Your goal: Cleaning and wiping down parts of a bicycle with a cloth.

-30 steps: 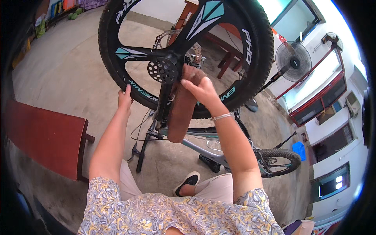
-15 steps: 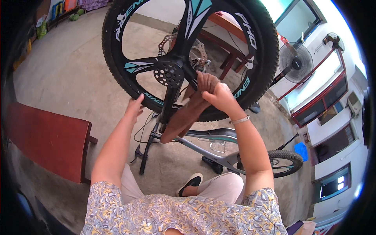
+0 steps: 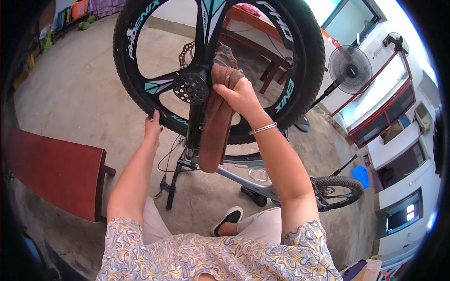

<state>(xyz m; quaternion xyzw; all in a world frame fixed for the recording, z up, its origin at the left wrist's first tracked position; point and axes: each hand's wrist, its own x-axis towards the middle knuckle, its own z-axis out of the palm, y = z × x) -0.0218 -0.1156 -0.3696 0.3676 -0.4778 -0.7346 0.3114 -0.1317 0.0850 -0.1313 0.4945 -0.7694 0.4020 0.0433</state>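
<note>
A black three-spoke bicycle wheel (image 3: 201,42) with teal and white markings stands large in front of me, held in the fork (image 3: 192,122) of a grey bicycle. My right hand (image 3: 236,93) is closed around a folded brown cloth (image 3: 216,140) and presses it to a spoke beside the hub. The cloth's loose end hangs down past the tyre (image 3: 315,61). At the wheel's lower left, my left hand (image 3: 152,129) grips the tyre's edge; some of its fingers are hidden. Below lie the handlebar (image 3: 174,182) and the grey frame (image 3: 239,181).
A red wooden bench (image 3: 56,173) stands at the left. To the right are a standing fan (image 3: 350,70), the bicycle's rear wheel (image 3: 338,192) and a blue basket (image 3: 361,176). A reddish table (image 3: 255,23) is behind the front wheel.
My right hand and the cloth have moved left and up, closer to the hub, and the cloth now hangs straighter. The front wheel appears shifted slightly left, and my left hand with it.
</note>
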